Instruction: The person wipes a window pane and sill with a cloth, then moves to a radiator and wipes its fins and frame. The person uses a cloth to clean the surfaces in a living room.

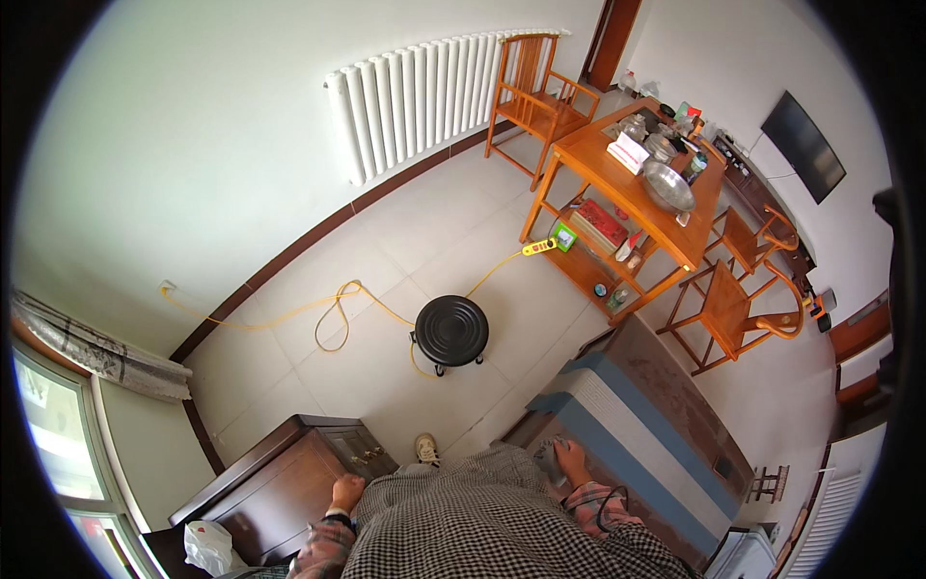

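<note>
My left hand (pixel 348 493) is curled closed at the side of a dark wooden cabinet (pixel 278 488), with nothing visible in it. Whether it touches the cabinet is unclear. In my right hand (pixel 571 462) is a crumpled grey cloth (pixel 551 463), partly hidden by the fingers. That hand is over a long, low piece of brown furniture (pixel 651 376), across which runs a blue-and-white striped cover (pixel 615 405). A checked apron (pixel 463 506) covers my front, and one shoe (pixel 427 449) shows on the tiled floor.
A black round stool (pixel 451 330) on casters stands ahead, beside a yellow extension cord (pixel 333 304). Farther off is a wooden table (pixel 615 163) bearing a metal bowl (pixel 668 186) and glassware. Wooden chairs (pixel 731 311) surround it. A plastic bag (pixel 210 546) lies near the window.
</note>
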The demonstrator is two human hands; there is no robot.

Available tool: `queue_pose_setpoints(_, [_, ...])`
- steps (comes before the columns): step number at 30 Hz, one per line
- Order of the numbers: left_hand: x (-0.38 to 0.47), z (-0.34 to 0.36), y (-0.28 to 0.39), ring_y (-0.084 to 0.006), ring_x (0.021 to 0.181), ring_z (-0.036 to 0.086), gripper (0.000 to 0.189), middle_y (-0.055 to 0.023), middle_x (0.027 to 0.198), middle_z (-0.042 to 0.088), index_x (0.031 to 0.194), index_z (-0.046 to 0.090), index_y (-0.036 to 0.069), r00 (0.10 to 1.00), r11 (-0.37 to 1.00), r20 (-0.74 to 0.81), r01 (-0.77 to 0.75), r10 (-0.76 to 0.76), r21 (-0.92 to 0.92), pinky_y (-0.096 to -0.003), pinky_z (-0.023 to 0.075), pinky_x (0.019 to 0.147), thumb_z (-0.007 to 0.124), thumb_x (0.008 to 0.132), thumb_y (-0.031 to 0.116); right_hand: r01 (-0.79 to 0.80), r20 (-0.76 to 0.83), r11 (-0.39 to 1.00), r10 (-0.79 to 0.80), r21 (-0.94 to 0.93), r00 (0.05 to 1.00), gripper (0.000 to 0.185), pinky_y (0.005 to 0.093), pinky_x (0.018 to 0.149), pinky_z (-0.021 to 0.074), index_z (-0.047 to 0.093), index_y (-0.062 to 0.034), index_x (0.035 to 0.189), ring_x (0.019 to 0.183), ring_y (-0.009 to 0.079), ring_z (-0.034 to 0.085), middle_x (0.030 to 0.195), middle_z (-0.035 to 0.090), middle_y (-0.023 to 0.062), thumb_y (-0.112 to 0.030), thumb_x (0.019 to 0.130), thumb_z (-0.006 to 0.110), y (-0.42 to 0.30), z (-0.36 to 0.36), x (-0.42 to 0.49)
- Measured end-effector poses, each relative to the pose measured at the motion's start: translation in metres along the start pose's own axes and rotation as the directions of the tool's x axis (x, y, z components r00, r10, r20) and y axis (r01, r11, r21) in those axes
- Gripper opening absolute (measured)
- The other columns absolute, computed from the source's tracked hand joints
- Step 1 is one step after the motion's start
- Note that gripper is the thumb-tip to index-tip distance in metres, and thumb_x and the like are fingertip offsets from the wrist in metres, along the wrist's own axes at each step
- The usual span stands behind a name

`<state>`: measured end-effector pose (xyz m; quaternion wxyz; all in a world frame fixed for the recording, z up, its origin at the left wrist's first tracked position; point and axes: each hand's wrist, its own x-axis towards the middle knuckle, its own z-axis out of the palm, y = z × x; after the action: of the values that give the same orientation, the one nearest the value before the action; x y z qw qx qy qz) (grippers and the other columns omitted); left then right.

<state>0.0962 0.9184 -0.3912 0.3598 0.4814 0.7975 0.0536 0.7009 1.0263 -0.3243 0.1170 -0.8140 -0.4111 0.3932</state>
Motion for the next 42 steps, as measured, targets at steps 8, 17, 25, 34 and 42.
queue_pose_setpoints(8, [0.084, -0.045, 0.085, -0.0389, 0.096, 0.072, 0.037, -0.0202, 0.1, 0.075, 0.105, 0.074, 0.005, 0.997, 0.992, 0.064, -0.036, 0.043, -0.12, -0.0472, 0.0569, 0.085, 0.065, 0.09, 0.037, -0.164, -0.097, 0.986, 0.162, -0.015, 0.982, 0.059, 0.0513, 0.091, 0.0496, 0.07, 0.0047, 0.114, 0.104, 0.0462, 0.066, 0.111, 0.071, 0.0288, -0.05, 0.093, 0.067, 0.004, -0.001, 0.011])
queue_pose_setpoints(17, [0.187, -0.038, 0.06, -0.0374, 0.103, 0.07, 0.042, -0.0185, 0.106, 0.076, 0.109, 0.074, 0.006, 0.972, 0.999, 0.234, 0.027, -0.032, 0.025, -0.0455, 0.0553, 0.087, 0.071, 0.09, 0.043, -0.089, -0.207, 0.982, 0.123, 0.168, 0.971, 0.056, 0.0486, 0.072, 0.048, 0.068, 0.0066, 0.102, 0.083, 0.0378, 0.067, 0.091, 0.068, 0.028, -0.049, 0.095, 0.064, -0.065, 0.018, 0.126])
queue_pose_setpoints(25, [0.264, -0.119, 0.208, -0.0321, 0.088, 0.073, 0.025, -0.0113, 0.093, 0.077, 0.105, 0.074, 0.01, 0.993, 0.995, 0.061, -0.1, 0.099, 0.021, -0.0443, 0.0566, 0.079, 0.067, 0.095, 0.032, -0.011, -0.107, 0.974, 0.036, 0.224, 0.994, 0.05, 0.042, 0.069, 0.0501, 0.071, 0.0034, 0.1, 0.074, 0.025, 0.064, 0.086, 0.072, 0.0185, -0.046, 0.093, 0.069, -0.147, 0.005, 0.206])
queue_pose_setpoints(34, [0.329, -0.145, 0.254, -0.0307, 0.086, 0.075, 0.038, -0.0138, 0.092, 0.077, 0.108, 0.077, 0.01, 0.983, 0.997, 0.177, -0.066, 0.059, 0.037, -0.0401, 0.0574, 0.075, 0.069, 0.095, 0.045, -0.279, -0.122, 0.819, 0.386, 0.501, 0.914, 0.044, 0.0379, 0.061, 0.0507, 0.076, 0.0043, 0.101, 0.072, 0.0157, 0.065, 0.086, 0.074, 0.0098, -0.036, 0.085, 0.085, -0.086, 0.021, 0.224])
queue_pose_setpoints(42, [0.455, -0.149, 0.264, -0.0319, 0.087, 0.074, 0.042, -0.0135, 0.093, 0.077, 0.106, 0.077, 0.008, 0.96, 0.981, 0.226, -0.182, 0.163, 0.068, -0.0412, 0.0575, 0.078, 0.068, 0.094, 0.048, -0.454, 0.029, 0.643, 0.557, 0.617, 0.83, 0.033, 0.0372, 0.065, 0.0493, 0.074, 0.0026, 0.099, 0.072, 0.017, 0.063, 0.086, 0.071, 0.0064, -0.029, 0.091, 0.08, -0.116, 0.025, 0.219])
